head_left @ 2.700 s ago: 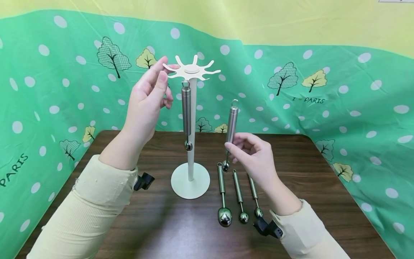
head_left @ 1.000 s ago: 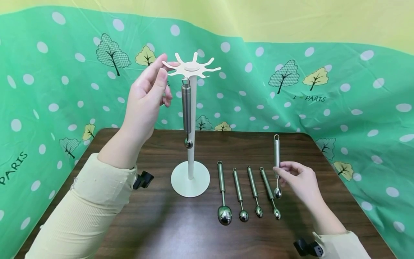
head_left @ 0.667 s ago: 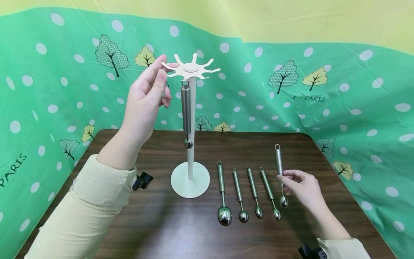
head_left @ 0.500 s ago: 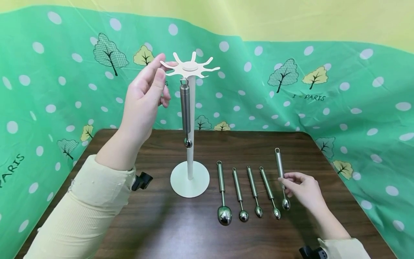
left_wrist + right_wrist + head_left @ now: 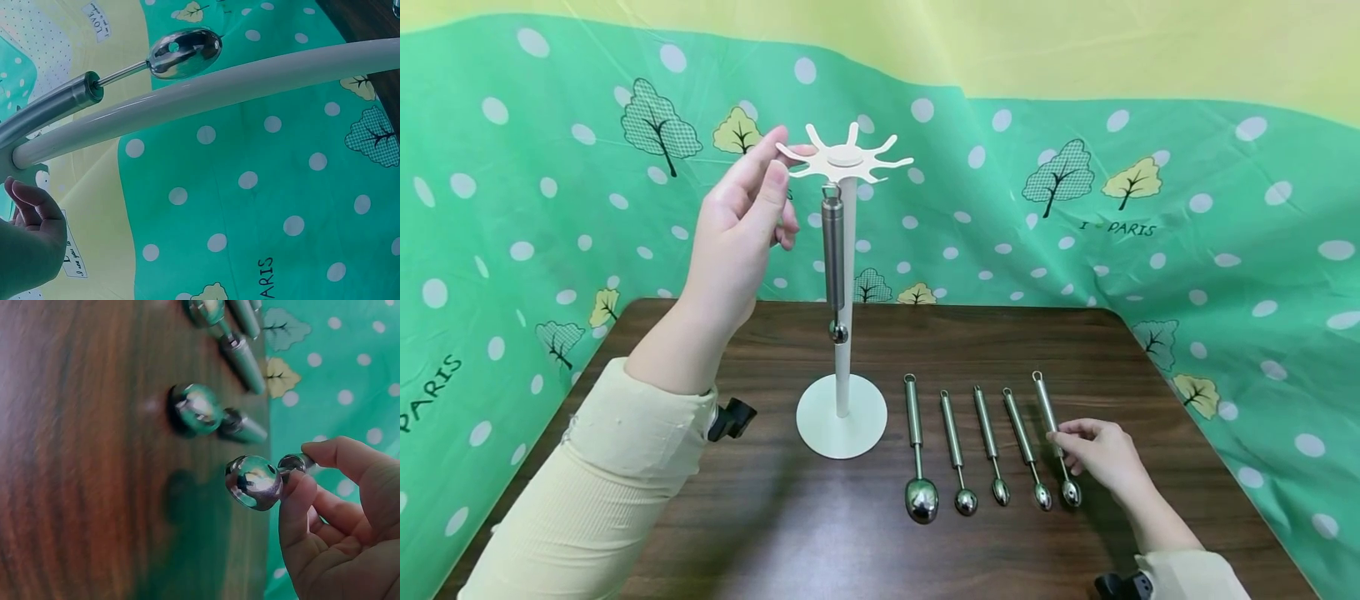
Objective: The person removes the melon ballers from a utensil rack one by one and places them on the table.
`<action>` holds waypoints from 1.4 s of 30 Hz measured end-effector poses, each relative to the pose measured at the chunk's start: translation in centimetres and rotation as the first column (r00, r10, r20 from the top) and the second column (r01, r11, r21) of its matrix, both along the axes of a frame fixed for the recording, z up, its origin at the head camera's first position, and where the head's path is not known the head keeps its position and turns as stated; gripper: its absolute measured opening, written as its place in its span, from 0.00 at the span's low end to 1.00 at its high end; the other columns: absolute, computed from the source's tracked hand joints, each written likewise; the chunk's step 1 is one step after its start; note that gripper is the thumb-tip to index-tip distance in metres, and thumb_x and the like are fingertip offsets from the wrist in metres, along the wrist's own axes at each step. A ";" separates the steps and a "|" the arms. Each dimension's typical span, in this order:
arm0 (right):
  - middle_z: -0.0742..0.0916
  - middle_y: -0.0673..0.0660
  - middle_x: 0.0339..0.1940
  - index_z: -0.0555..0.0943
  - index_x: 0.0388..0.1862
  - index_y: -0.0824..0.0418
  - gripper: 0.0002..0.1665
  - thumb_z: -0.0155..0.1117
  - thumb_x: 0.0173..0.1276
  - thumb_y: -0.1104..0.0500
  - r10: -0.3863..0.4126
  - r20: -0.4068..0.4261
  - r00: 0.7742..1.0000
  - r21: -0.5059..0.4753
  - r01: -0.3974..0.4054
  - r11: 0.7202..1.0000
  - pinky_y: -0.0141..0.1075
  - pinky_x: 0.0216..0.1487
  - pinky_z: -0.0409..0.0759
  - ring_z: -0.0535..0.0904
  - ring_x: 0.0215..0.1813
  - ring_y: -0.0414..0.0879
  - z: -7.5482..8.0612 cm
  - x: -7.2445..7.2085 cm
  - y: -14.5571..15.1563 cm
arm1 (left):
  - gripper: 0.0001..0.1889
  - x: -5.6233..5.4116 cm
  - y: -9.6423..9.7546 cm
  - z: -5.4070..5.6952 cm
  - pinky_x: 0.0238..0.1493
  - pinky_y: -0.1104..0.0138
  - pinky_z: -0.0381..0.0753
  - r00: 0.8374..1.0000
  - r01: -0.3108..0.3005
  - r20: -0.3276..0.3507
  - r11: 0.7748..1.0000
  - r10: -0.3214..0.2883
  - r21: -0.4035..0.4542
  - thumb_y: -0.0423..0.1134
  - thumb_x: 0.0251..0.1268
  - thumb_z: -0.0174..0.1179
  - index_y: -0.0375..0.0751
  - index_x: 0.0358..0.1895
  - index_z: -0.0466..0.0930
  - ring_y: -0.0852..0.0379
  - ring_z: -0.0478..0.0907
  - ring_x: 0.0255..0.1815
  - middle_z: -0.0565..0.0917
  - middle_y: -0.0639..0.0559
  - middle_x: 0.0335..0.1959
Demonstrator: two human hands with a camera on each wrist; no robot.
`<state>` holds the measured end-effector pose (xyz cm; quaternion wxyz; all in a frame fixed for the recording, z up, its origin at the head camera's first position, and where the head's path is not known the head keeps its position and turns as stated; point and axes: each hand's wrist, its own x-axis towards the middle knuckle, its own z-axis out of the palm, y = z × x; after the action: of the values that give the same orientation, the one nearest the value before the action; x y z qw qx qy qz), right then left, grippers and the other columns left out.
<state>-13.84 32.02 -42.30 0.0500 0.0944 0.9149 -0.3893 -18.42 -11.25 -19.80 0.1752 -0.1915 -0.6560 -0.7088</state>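
Note:
My right hand (image 5: pixel 1108 454) pinches a steel melon baller (image 5: pixel 1047 404) between thumb and fingers, low on its handle. In the right wrist view the bowl of this melon baller (image 5: pixel 253 482) shows close over the table, its shadow apart from it. At the top of a white hanging rack (image 5: pixel 844 358), one prong lies between the thumb and index finger of my left hand (image 5: pixel 737 208). Another melon baller (image 5: pixel 832 250) hangs by its loop from the rack, bowl down; the left wrist view shows its bowl (image 5: pixel 185 53) beside the post.
Several melon ballers lie in a row, handles away from me; the leftmost melon baller (image 5: pixel 921 500) has the largest bowl. They lie on a dark wooden table (image 5: pixel 760 533), right of the rack's round base (image 5: pixel 820 433). A green dotted cloth (image 5: pixel 970 192) hangs behind.
My right hand carried the melon baller from near the rack to the row's right end, then lowered it toward the table beside the others. The left hand stays at the rack's prong.

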 end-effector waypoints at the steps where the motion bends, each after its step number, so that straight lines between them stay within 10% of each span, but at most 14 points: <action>1: 0.86 0.51 0.23 0.81 0.48 0.75 0.24 0.67 0.67 0.54 -0.002 0.005 1.000 0.002 0.002 1.000 0.35 0.27 0.81 0.80 0.22 0.41 -0.2 -0.1 0.1 | 0.25 0.0 0.0 0.0 0.31 0.74 0.72 1.000 -0.001 0.000 1.000 0.001 0.000 0.41 0.78 0.48 0.43 0.74 0.64 0.60 0.69 0.26 0.75 0.57 0.31; 42: 0.84 0.52 0.18 0.82 0.43 0.72 0.23 0.65 0.66 0.51 0.003 0.098 0.995 0.129 -0.015 0.992 0.37 0.26 0.81 0.81 0.21 0.44 -1.9 -1.3 1.6 | 0.25 0.2 -0.1 0.2 0.32 0.74 0.72 1.000 0.014 0.016 1.000 -0.014 0.004 0.42 0.77 0.50 0.44 0.74 0.64 0.60 0.68 0.28 0.75 0.56 0.43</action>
<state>-15.13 33.63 -44.23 0.0904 0.1123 0.9351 -0.3236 -18.25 -11.30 -19.62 0.1654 -0.1902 -0.6547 -0.7126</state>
